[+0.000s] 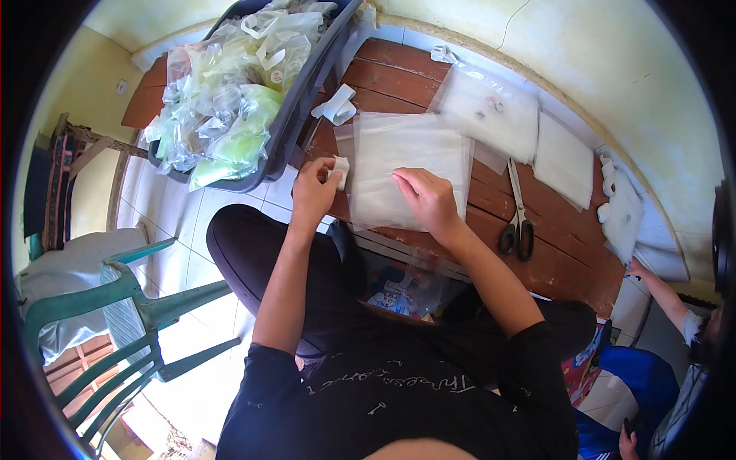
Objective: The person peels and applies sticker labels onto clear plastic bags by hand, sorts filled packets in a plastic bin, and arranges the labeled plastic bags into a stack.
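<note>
While I watch through the head view, the left hand pinches a small whitish piece between thumb and fingers, at the near left edge of a clear plastic stack. The right hand is over that same stack, fingertips drawn together; I can't make out anything between them. Beyond the left hand I see loose white strips and, farther left, a tub heaped with plastic bags. Right of the right hand lie scissors, with more flat plastic beyond. I judge the work to be midway: the piece is in hand, and the flat plastic under and beyond the right hand looks unfinished.
</note>
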Action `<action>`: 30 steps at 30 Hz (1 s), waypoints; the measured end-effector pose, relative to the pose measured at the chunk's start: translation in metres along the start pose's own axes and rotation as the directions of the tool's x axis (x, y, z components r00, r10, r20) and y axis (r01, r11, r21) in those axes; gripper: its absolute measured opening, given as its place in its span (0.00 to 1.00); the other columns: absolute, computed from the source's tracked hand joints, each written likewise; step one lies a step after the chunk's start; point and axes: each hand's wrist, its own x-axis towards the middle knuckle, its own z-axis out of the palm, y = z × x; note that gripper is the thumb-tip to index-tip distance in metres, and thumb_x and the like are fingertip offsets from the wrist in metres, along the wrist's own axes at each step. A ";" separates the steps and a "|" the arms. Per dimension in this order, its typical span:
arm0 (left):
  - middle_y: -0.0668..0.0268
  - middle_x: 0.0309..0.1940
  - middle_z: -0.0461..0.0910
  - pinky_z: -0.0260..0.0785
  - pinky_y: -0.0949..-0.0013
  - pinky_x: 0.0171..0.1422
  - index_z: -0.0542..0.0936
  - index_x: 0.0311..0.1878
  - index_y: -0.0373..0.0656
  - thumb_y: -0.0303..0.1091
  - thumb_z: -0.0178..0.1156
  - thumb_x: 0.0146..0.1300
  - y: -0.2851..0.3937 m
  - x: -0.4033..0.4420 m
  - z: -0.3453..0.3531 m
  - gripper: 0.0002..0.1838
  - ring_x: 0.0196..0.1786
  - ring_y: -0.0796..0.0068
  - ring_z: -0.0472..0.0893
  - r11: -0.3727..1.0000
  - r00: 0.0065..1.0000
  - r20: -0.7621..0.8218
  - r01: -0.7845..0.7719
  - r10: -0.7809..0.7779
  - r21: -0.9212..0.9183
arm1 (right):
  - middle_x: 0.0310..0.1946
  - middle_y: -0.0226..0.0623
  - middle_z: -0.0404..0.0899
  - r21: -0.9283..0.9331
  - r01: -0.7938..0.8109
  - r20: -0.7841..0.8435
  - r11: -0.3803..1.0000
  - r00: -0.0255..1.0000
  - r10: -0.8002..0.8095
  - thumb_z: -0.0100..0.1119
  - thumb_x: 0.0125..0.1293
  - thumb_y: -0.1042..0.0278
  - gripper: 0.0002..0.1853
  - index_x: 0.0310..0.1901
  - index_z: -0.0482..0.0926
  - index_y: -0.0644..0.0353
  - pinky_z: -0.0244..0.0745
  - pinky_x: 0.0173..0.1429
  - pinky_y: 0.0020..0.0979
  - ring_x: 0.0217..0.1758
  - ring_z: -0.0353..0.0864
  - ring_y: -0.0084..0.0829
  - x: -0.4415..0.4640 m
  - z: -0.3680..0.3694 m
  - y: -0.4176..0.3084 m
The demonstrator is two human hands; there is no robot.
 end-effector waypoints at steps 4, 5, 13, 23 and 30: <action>0.58 0.41 0.85 0.75 0.65 0.51 0.82 0.49 0.38 0.30 0.66 0.60 -0.005 0.005 0.004 0.14 0.44 0.66 0.85 0.996 0.994 -0.064 0.084 -0.084 -0.011 | 0.32 0.42 0.84 -0.009 -0.030 0.005 1.000 1.000 0.030 0.65 0.60 0.78 0.06 0.39 0.80 0.64 0.79 0.33 0.34 0.31 0.84 0.40 -0.008 0.003 0.010; 0.57 0.41 0.85 0.75 0.64 0.51 0.82 0.50 0.38 0.31 0.66 0.60 -0.002 0.006 0.006 0.15 0.45 0.65 0.85 0.997 0.995 -0.093 0.039 -0.045 -0.060 | 0.33 0.43 0.84 -0.009 -0.035 0.002 0.999 0.999 0.035 0.64 0.61 0.78 0.06 0.39 0.80 0.64 0.79 0.33 0.34 0.32 0.84 0.41 -0.009 0.004 0.012; 0.52 0.46 0.84 0.72 0.60 0.57 0.80 0.53 0.37 0.31 0.63 0.62 0.000 0.005 0.008 0.16 0.50 0.52 0.82 0.987 0.988 -0.126 -0.076 0.094 0.142 | 0.36 0.45 0.85 0.059 -0.155 -0.056 0.986 0.986 0.158 0.64 0.62 0.78 0.05 0.40 0.82 0.64 0.81 0.39 0.34 0.36 0.86 0.42 -0.017 0.008 0.022; 0.59 0.40 0.85 0.75 0.67 0.48 0.79 0.55 0.38 0.30 0.67 0.61 0.045 -0.023 0.025 0.19 0.41 0.69 0.84 0.990 0.987 -0.102 -0.113 0.122 0.088 | 0.41 0.47 0.86 0.236 -0.276 0.021 0.932 0.960 0.279 0.60 0.63 0.79 0.09 0.44 0.83 0.65 0.82 0.47 0.32 0.43 0.88 0.39 -0.024 0.010 0.009; 0.62 0.36 0.84 0.76 0.75 0.46 0.77 0.55 0.34 0.20 0.63 0.62 0.041 -0.027 0.035 0.17 0.40 0.76 0.84 0.881 0.995 0.053 0.103 -0.089 -0.461 | 0.40 0.46 0.86 0.495 -0.376 0.129 0.783 0.923 0.362 0.56 0.67 0.81 0.10 0.49 0.79 0.69 0.83 0.47 0.30 0.45 0.88 0.33 -0.021 0.025 -0.009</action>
